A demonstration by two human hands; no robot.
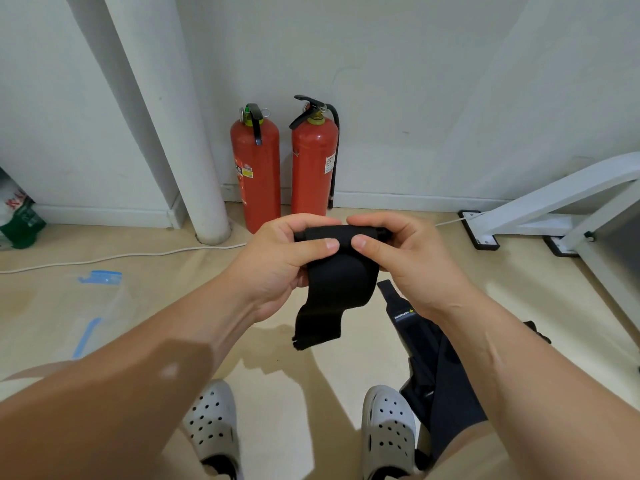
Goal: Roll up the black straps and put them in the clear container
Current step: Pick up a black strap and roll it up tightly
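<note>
Both thumbs (322, 244) press the rolled top edge of the black strap (337, 282). The curled fingers of the left hand (273, 261) and right hand (412, 261) pinch the roll's 2 ends. The unrolled tail hangs free above bare floor (277, 372). More black straps (433, 358) lie beside the right shoe (388, 424). The clear container (104, 296) lies flat, well apart at left. 2 fire extinguishers (256, 168) stand against the far wall (433, 98).

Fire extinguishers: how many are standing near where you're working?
2. The left fire extinguisher stands against the wall beside the white pipe; the right fire extinguisher stands just right of it. None seems hidden.
</note>
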